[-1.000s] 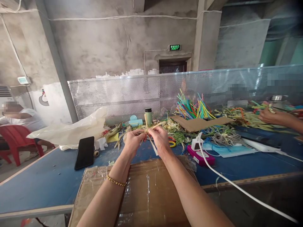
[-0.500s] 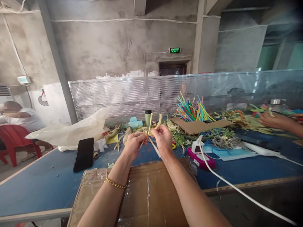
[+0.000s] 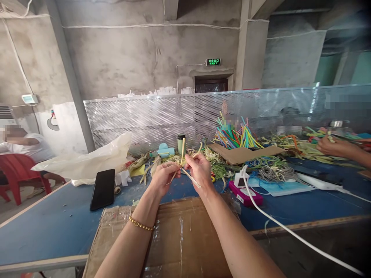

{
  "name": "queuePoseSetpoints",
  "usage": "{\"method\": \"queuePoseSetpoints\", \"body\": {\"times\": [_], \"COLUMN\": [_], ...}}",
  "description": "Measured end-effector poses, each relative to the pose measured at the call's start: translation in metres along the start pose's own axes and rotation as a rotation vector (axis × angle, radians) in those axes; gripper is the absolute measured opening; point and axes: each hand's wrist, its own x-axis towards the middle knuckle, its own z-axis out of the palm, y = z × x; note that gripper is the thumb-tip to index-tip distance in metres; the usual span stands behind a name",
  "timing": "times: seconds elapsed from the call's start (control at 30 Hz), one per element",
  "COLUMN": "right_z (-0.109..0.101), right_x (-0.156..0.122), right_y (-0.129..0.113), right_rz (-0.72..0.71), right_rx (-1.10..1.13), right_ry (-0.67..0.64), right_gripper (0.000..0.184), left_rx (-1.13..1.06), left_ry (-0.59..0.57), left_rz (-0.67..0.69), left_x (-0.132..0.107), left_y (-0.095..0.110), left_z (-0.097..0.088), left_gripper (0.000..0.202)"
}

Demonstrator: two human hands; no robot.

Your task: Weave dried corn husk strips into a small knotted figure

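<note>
Pale yellow, flat plant-like strips (image 3: 189, 178) cross one another between my two hands, above the far edge of a cardboard sheet. My left hand (image 3: 165, 173) pinches them near the crossing, thumb and fingers pressed together. Close beside it, my right hand (image 3: 198, 168) is also closed on the strips, with one end curving up behind its fingers. One strip stands upright between the hands, and another slants down toward my right wrist. The crossing itself is partly hidden by the fingertips.
Under my forearms lies the taped cardboard (image 3: 185, 239). A black phone (image 3: 102, 190) rests left on the blue table (image 3: 52, 227). To the right are a magenta box (image 3: 246, 194) and a white cable (image 3: 286, 227). Another person's hand (image 3: 333, 146) works at far right.
The strip end by my right hand has swung down and to the right. My hands stay in nearly the same place, both still pinching the strips.
</note>
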Motion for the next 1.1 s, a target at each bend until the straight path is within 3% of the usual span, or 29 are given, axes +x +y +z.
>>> {"method": "queuePoseSetpoints", "body": {"times": [0.53, 0.73, 1.1], "right_z": [-0.0039, -0.0011, 0.002], "right_x": [0.0003, -0.0011, -0.0023], "right_y": [0.0037, 0.0047, 0.0024], "right_rz": [-0.163, -0.119, -0.044], "right_rx": [-0.214, -0.177, -0.131], "right_ry": [0.019, 0.077, 0.139], "right_gripper": [0.036, 0.037, 0.039], "left_rx": [-0.069, -0.101, -0.06], "left_ry": [0.035, 0.091, 0.039], "left_rz": [-0.107, -0.099, -0.065], "left_x": [-0.0005, 0.0008, 0.0018], "left_y": [0.0015, 0.0003, -0.0015], "left_z": [-0.001, 0.001, 0.0019], "left_gripper": [0.007, 0.008, 0.014]}}
